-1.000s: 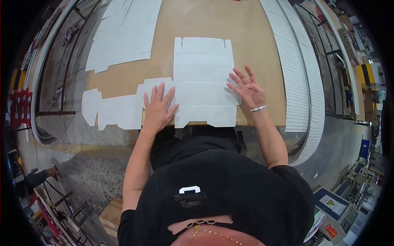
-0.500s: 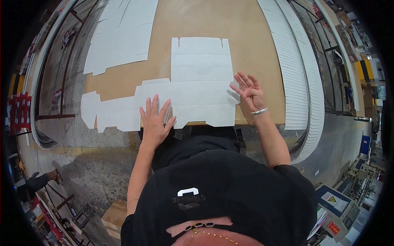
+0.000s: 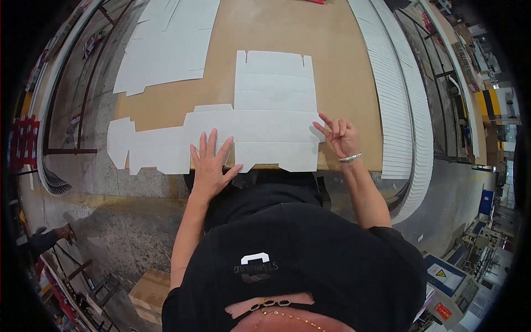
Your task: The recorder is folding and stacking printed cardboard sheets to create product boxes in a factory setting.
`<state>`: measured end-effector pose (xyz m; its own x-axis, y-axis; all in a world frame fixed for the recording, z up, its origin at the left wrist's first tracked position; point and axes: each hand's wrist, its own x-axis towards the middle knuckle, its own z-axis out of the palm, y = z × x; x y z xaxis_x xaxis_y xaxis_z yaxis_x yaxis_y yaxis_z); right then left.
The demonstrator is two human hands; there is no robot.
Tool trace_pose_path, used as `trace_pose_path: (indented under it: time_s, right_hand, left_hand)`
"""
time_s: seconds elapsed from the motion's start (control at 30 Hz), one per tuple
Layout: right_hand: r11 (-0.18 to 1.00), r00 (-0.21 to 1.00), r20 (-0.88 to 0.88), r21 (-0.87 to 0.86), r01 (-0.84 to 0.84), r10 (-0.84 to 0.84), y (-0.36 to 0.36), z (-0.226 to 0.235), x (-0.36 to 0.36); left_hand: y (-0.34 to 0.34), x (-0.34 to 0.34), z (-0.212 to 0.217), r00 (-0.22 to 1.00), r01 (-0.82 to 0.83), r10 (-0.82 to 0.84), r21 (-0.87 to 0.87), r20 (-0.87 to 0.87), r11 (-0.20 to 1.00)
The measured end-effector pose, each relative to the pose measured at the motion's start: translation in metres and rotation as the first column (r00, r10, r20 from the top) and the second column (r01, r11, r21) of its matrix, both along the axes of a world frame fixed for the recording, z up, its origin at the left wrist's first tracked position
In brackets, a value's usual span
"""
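Observation:
A flat white die-cut carton blank [image 3: 275, 99] lies on the brown table at its near edge, with creases, slots and a long arm of flaps reaching left. My left hand [image 3: 211, 167] rests flat on the blank's near side, fingers spread and open. Beside the blank's right edge is my right hand [image 3: 343, 138], wearing a silver bracelet. Its thumb and index finger point apart toward the small side flap, while the other fingers curl loosely. Nothing shows in its grip.
More white blanks [image 3: 166, 47] lie at the far left of the brown tabletop [image 3: 348, 72]. A long row of stacked white sheets [image 3: 395, 110] lines the right side. A red object [image 3: 315, 1] shows at the far edge. A cardboard box [image 3: 152, 293] sits on the floor, lower left.
My right hand has lowered slightly and its raised fingers have curled in. My left hand stays spread on the blank. A red object has come into view at the top edge.

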<state>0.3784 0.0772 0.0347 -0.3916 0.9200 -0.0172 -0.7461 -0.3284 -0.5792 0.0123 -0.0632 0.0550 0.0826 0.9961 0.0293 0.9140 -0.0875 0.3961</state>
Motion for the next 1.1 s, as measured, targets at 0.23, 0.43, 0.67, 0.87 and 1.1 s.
trace_pose_path:
  time_s: [0.23, 0.43, 0.67, 0.87, 1.1]
  right_hand:
    - [0.986, 0.995, 0.057, 0.136, -0.093, 0.086, -0.011, 0.008, -0.005]
    - [0.473, -0.162, 0.763, 0.207, -0.857, -0.626, -0.073, 0.04, -0.023]
    - [0.513, -0.041, 0.686, 0.502, -0.696, -0.727, -0.087, 0.016, -0.006]
    - [0.984, 0.181, 0.968, 0.168, 0.061, -0.176, -0.065, 0.037, -0.022]
    - [0.479, -0.087, 0.53, 0.669, -0.569, -0.843, -0.047, 0.029, -0.072]
  left_hand:
    - [0.0, -0.001, 0.014, 0.992, 0.092, -0.099, -0.098, -0.076, 0.991]
    - [0.006, -0.001, 0.01, 0.969, 0.151, -0.182, -0.18, -0.168, 0.972]
    - [0.017, 0.005, -0.006, 0.94, 0.301, -0.285, 0.069, -0.186, 0.951]
    - [0.039, 0.033, 0.008, 0.967, 0.036, 0.003, -0.149, 0.256, 0.988]
    - [0.021, 0.074, -0.014, 0.97, 0.238, -0.241, 0.228, -0.016, 0.944]
